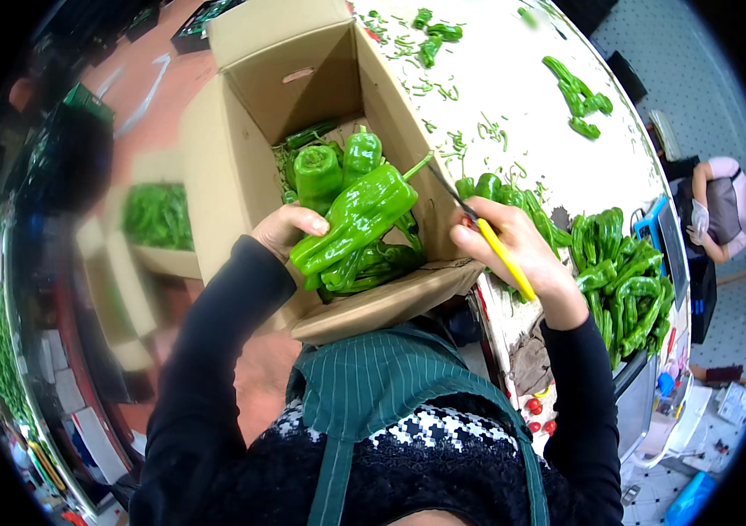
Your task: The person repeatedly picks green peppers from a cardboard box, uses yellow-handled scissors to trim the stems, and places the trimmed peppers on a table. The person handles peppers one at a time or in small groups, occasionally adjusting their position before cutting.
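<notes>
My left hand [282,231] grips a large, glossy green pepper [363,214] over the open cardboard box [281,95]. The pepper lies slantwise, and its stem points up toward the right. In my right hand [521,240] is a small cutting tool with a yellow handle [506,260]; its thin dark tip reaches close to the pepper's stem. More green peppers [318,174] lie beneath and behind the held one. Whether my left hand also holds some of these cannot be told. The box's flap nearest me rests against my green striped apron [386,381].
On the right, a white worktop [530,118] carries scattered stem cuttings [491,131] and a heap of green peppers [629,283]. A scale [665,243] stands beyond the heap. Small tomatoes [535,406] lie near me. Another box holds greens [159,217] at left. A person [721,204] stands across.
</notes>
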Demonstrator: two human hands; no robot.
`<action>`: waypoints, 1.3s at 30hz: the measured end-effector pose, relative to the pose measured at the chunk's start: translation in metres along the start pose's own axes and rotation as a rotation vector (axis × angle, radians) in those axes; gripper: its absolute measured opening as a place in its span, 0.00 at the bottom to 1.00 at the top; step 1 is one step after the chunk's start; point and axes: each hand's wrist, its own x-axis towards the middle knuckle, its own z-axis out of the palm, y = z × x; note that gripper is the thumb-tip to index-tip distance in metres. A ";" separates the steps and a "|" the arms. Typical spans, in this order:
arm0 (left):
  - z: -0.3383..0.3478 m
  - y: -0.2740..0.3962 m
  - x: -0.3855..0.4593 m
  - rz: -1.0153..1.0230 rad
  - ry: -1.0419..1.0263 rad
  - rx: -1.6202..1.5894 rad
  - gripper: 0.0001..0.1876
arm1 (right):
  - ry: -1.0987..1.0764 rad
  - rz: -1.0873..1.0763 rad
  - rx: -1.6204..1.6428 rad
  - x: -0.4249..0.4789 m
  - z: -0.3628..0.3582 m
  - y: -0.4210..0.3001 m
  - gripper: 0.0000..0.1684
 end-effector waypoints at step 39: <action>0.435 -0.200 0.317 0.073 -0.797 0.904 0.19 | 0.663 0.595 -0.293 -0.244 0.076 0.186 0.16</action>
